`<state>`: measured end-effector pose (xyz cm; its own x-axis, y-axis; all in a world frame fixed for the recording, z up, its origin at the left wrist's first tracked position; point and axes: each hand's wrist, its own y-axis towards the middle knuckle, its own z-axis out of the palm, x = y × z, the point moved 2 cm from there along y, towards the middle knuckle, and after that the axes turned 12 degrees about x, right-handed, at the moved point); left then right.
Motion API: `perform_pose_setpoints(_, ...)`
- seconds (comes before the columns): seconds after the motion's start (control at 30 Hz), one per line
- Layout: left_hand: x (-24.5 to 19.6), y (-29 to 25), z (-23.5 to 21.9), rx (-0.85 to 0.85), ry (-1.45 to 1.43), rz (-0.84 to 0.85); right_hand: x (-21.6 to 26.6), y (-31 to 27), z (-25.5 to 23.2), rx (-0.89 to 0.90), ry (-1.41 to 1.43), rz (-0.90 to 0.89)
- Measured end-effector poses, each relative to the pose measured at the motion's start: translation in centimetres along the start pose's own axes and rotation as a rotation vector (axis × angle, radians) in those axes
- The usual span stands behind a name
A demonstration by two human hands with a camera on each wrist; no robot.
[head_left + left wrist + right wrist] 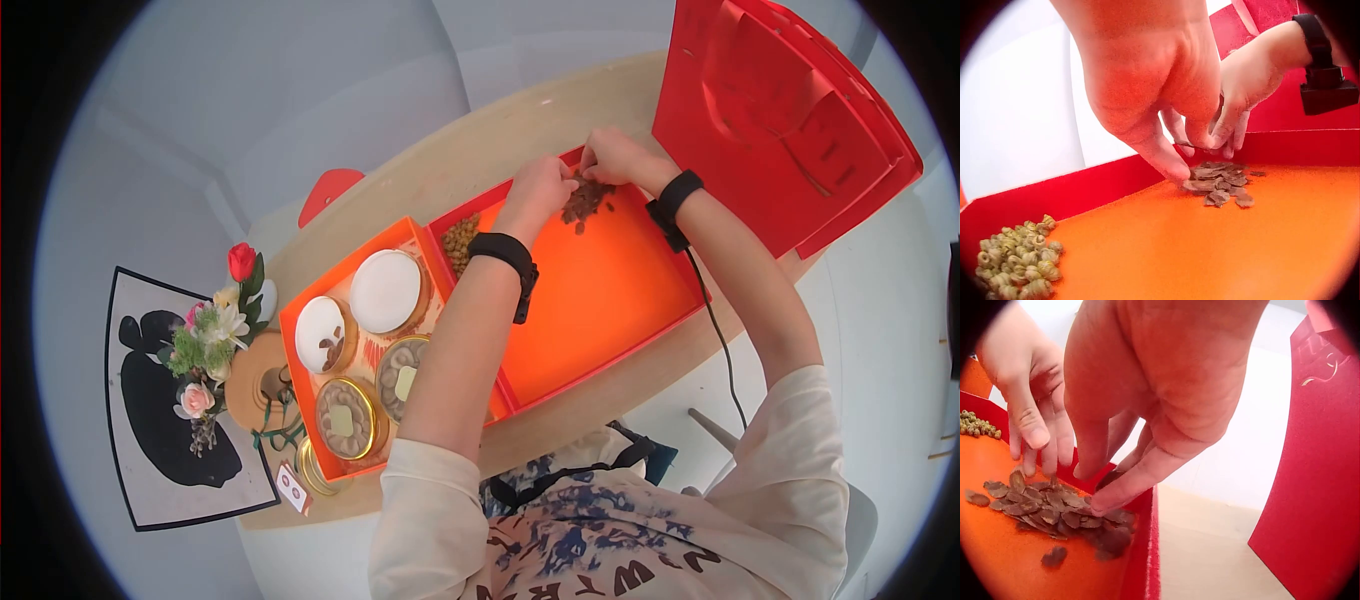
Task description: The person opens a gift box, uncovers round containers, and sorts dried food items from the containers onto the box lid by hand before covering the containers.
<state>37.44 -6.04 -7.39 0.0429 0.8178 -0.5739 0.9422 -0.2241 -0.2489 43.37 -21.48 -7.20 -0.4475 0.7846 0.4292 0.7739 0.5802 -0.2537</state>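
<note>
In the head view both hands meet over a small pile of thin brown dried slices (580, 208) in the far corner of a red-walled box with an orange floor (590, 290). My left hand (1147, 81) reaches down with its fingers fairly straight, fingertips right at the edge of the slices (1219, 181). Across the pile, against the red wall, my right hand (1166, 381) pinches a dark brown slice (1109, 479) between thumb and fingers. The slices (1054, 509) lie loosely heaped, with a few strays beside them.
Greenish-yellow curled pieces (1019, 259) fill another corner of the box. Left of it, an orange tray (292, 330) holds round tins, two with white tops (385, 290). Flowers (225, 325) stand farther left. A large red bag (770, 120) stands at the right.
</note>
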Motion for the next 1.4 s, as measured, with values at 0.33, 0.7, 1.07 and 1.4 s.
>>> perform_pose_setpoints(0.33,-0.9,-2.2,-2.8,-0.088,0.134,-0.006,4.4,-2.6,-1.8,0.071,-0.106,-0.073)
perform_pose_setpoints(0.7,1.8,-14.9,-14.4,-0.236,0.174,0.092,7.3,-1.2,1.8,0.664,0.143,0.046)
perform_pose_setpoints(1.07,13.5,-27.9,-17.2,-0.063,0.26,-0.099,21.2,3.7,-1.3,0.101,-0.118,-0.554)
perform_pose_setpoints(1.4,19.7,-31.0,-14.6,-0.016,0.296,-0.264,35.7,3.3,8.4,0.214,-0.279,-0.885)
